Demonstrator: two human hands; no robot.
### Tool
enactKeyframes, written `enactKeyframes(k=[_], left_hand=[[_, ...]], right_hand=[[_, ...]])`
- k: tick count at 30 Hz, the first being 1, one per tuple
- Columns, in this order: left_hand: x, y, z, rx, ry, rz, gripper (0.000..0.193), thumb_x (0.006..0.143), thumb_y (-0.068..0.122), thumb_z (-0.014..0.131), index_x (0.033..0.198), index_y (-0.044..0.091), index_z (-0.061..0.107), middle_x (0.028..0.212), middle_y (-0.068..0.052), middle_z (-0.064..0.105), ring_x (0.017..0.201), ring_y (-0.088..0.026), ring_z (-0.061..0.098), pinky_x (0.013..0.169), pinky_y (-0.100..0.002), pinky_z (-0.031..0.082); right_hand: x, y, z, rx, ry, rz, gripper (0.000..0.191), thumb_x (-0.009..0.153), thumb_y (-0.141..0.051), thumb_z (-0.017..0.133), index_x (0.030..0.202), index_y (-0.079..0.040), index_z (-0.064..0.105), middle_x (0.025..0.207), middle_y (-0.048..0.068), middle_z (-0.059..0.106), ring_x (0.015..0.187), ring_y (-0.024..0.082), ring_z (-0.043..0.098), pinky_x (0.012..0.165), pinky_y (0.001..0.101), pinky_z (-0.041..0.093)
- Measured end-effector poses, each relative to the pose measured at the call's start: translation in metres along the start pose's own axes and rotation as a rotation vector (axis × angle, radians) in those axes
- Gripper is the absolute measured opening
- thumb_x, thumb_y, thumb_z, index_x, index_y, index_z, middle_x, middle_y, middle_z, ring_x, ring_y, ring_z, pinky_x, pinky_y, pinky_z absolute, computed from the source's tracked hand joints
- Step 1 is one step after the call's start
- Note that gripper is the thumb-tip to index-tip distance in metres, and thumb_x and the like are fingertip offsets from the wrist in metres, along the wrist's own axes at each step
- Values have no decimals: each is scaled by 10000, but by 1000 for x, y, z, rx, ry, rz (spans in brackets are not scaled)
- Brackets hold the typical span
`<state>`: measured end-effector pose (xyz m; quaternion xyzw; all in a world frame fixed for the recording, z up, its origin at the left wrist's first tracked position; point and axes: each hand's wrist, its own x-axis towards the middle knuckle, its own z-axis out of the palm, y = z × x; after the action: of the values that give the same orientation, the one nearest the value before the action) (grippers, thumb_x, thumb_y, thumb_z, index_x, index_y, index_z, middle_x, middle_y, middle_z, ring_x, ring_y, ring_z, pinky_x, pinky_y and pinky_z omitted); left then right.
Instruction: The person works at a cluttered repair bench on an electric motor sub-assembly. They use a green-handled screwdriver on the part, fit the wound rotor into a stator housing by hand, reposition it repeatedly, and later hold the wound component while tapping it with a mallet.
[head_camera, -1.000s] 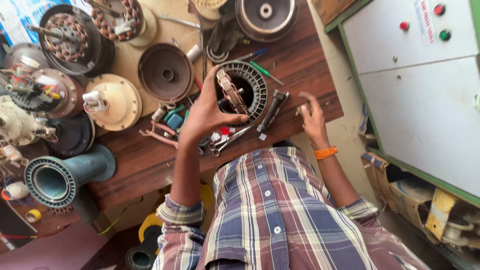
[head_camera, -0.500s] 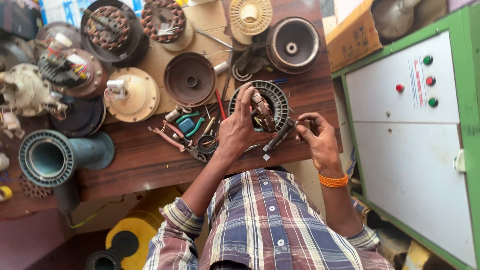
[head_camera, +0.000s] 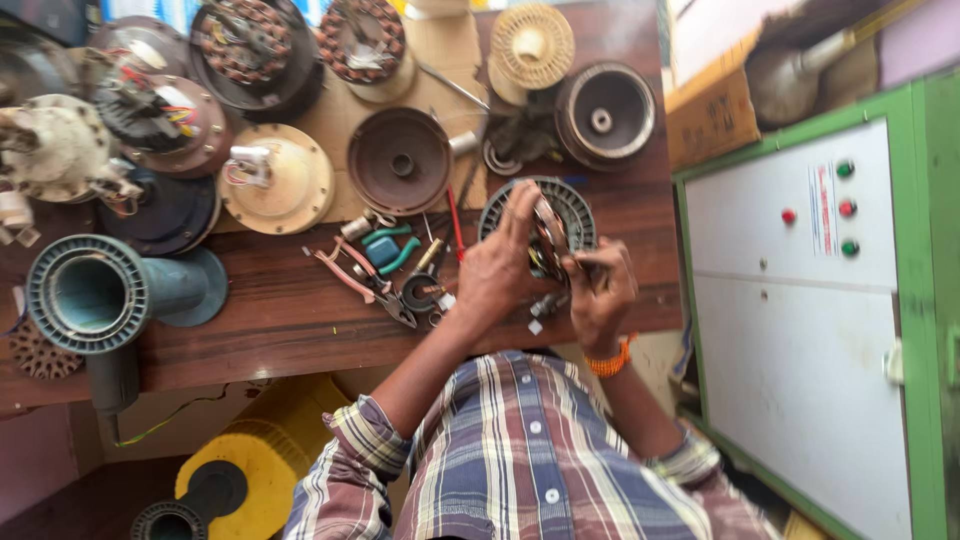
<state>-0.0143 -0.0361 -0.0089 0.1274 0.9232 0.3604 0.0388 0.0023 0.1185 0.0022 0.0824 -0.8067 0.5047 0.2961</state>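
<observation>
On a cluttered wooden workbench (head_camera: 300, 300), both hands work a stator (head_camera: 540, 225) (apparently mid-winding): left hand (head_camera: 497, 270) grips its rim, right hand (head_camera: 600, 290) pinches something small; steady fingers needed next.

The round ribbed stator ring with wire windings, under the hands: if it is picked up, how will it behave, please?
The round ribbed stator ring looks like stacked metal, so probably stiff and heavy for its size. Its windings look thin, likely easy to damage. Lying flat on the wooden table, it should not roll. Both the left hand and the right hand touch it.
</observation>
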Motion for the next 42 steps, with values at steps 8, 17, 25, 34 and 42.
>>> enactKeyframes(k=[8,17,25,34,42], left_hand=[[1,8,-1,-52,6,37,1298,546,357,967,1566,107,204,1666,-100,317,992,-357,725,687,-469,599],[5,10,4,12,8,47,1357,514,391,965,1564,75,164,1672,-133,278,880,-351,730,654,-455,595],[10,10,3,-3,3,54,1349,501,347,955,1566,59,178,1650,-126,296,885,-379,722,668,-469,600],[8,10,2,-49,39,64,1289,567,358,955,1557,71,183,1653,-107,306,887,-384,724,640,-489,581],[9,3,1,-64,66,90,1302,506,302,971,1527,78,195,1616,-121,312,967,-395,714,683,-476,589]], right_hand=[[4,1,3,-174,-84,-25,132,935,-40,772,968,-29,645,949,128,642,904,296,641,962,461,512],[12,0,7,-105,-125,104,132,911,-41,801,933,-28,672,888,114,651,851,282,640,803,401,500],[15,2,3,-139,-68,32,149,900,-58,812,910,-52,664,866,94,632,853,294,615,844,422,495],[2,8,1,-88,-23,-1,160,897,-85,801,921,-47,648,852,81,609,822,266,599,925,445,485],[-17,19,10,28,76,-27,138,993,-76,716,981,-32,586,933,105,596,923,289,610,962,435,495]])
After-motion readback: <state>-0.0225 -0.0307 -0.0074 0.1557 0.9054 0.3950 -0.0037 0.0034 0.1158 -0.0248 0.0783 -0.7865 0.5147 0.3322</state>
